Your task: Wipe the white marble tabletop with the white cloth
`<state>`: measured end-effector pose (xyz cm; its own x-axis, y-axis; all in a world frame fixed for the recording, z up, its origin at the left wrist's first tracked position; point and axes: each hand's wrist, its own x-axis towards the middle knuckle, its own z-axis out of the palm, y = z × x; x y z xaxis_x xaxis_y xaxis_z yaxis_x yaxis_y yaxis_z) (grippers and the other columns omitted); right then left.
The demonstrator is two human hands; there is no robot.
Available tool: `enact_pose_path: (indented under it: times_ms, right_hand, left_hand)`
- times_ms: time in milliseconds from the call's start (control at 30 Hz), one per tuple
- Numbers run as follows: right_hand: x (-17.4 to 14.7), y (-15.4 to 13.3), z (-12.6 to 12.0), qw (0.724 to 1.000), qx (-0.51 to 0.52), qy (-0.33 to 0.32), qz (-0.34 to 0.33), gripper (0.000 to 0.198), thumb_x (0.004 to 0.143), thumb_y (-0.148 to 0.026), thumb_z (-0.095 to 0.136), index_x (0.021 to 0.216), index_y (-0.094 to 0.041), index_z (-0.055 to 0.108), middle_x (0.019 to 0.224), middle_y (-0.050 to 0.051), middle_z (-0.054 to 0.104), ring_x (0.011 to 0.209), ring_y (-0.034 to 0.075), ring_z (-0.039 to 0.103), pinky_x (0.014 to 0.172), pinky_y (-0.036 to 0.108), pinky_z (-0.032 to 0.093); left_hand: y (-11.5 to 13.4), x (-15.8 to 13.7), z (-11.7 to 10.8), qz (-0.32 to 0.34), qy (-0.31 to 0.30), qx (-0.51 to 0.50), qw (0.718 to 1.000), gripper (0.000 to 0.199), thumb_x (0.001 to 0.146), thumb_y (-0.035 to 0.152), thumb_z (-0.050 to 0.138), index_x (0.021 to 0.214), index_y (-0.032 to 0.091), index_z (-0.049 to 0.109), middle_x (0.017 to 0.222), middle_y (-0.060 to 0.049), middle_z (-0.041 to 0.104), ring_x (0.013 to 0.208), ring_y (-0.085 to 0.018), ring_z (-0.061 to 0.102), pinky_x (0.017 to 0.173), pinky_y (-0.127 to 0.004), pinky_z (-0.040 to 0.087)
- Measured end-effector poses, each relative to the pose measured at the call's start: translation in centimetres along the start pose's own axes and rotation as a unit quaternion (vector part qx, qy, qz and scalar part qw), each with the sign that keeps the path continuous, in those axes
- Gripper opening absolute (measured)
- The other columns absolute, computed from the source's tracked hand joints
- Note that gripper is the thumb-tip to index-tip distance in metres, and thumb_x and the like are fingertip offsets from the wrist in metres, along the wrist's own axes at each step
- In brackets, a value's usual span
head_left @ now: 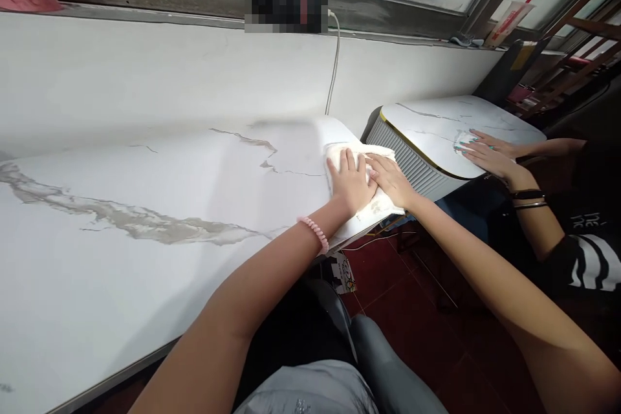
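A white cloth (381,204) with a few brownish marks lies at the right end of the white marble-patterned tabletop (184,174). My left hand (353,184) is flat on the cloth with its fingers spread, a pink beaded bracelet (314,234) on its wrist. Right beside it, my right hand (391,181) also presses down on the cloth, fingers stretched out and the two hands touching. Part of the cloth is hidden under both palms.
Across a narrow gap stands a second marble-topped unit (422,126) with ribbed sides. Another person's hands (490,150) press a white wipe there. A cable (334,65) hangs from the window ledge, where a cup with a red straw (510,22) stands.
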<state>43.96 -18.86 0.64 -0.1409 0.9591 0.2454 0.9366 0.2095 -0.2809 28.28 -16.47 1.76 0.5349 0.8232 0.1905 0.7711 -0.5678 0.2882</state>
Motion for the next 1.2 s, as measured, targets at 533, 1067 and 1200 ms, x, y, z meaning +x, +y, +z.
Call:
enact_pose_path:
  times_ms: [533,1067,1200]
  right_hand:
    - [-0.7,-6.4,2.0,0.996,0.030,0.008,-0.089,0.053,0.101,-0.057,0.028,0.132,-0.024,0.054,0.144,0.013,0.053,0.137,0.031,0.045,0.115,0.057,0.033]
    - [15.8,-5.9,6.8,0.994,0.054,0.007,-0.091,0.041,0.097,-0.038,0.037,0.128,-0.023,0.059,0.140,0.010,0.059,0.134,0.030,0.048,0.115,0.054,0.034]
    - [19.8,-5.7,7.8,0.994,0.058,0.019,-0.090,0.040,0.098,-0.037,0.034,0.126,-0.024,0.060,0.135,0.010,0.062,0.127,0.030,0.052,0.111,0.053,0.037]
  left_hand:
    - [-4.2,-6.4,-1.8,-0.001,-0.013,0.004,1.000,0.071,0.099,0.042,0.039,0.154,0.000,0.029,0.162,-0.029,0.022,0.153,-0.041,0.018,0.118,-0.070,0.016]
    - [-14.9,4.8,-3.2,-0.086,-0.030,-0.012,0.996,0.067,0.100,0.045,0.025,0.157,0.011,0.029,0.167,-0.015,0.019,0.156,-0.029,0.013,0.124,-0.060,0.006]
    - [-17.6,7.9,-3.4,-0.093,-0.027,-0.011,0.995,0.066,0.100,0.045,0.025,0.156,0.012,0.031,0.167,-0.013,0.022,0.156,-0.027,0.014,0.125,-0.057,0.005]
